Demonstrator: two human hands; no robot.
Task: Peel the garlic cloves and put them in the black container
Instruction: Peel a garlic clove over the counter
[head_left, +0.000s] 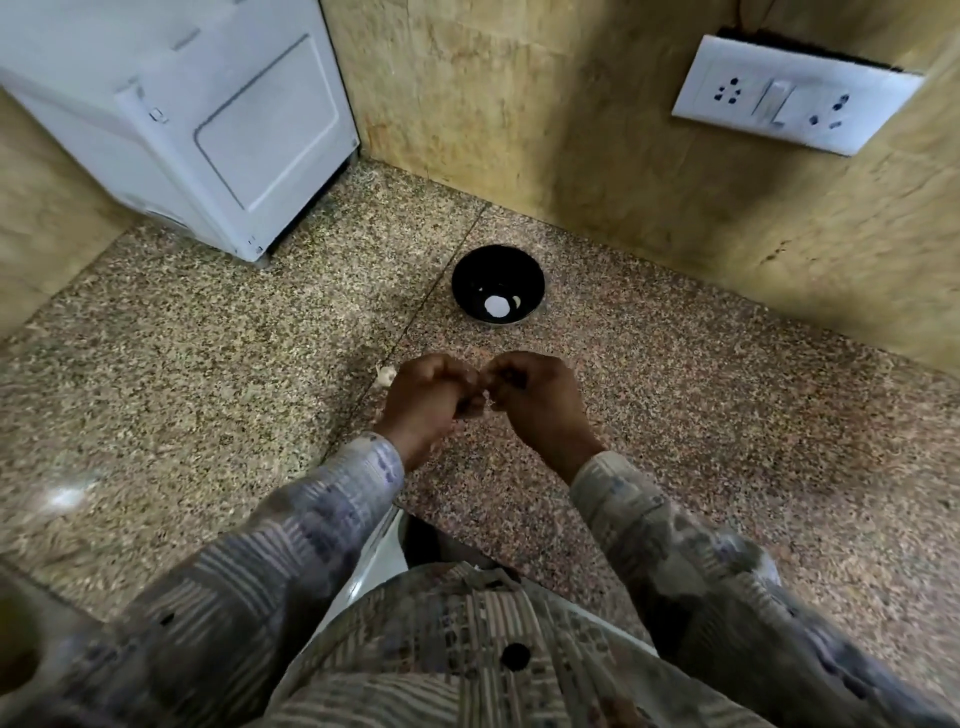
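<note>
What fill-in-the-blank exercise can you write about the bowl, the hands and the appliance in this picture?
1. The bowl on the counter is ___ in colour.
2. Some pale pieces lie ___ the bowl.
3. The white appliance stands to the ___ of the bowl.
4. The left hand and the right hand pinch one garlic clove ___ them.
Missing words: black; inside; left; between.

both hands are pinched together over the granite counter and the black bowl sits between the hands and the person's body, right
Not quite. The head view shows the black bowl on the granite counter beyond the hands, toward the wall, not between them and the body. The left hand and right hand are indeed pinched together, on a small pale garlic clove.
</note>
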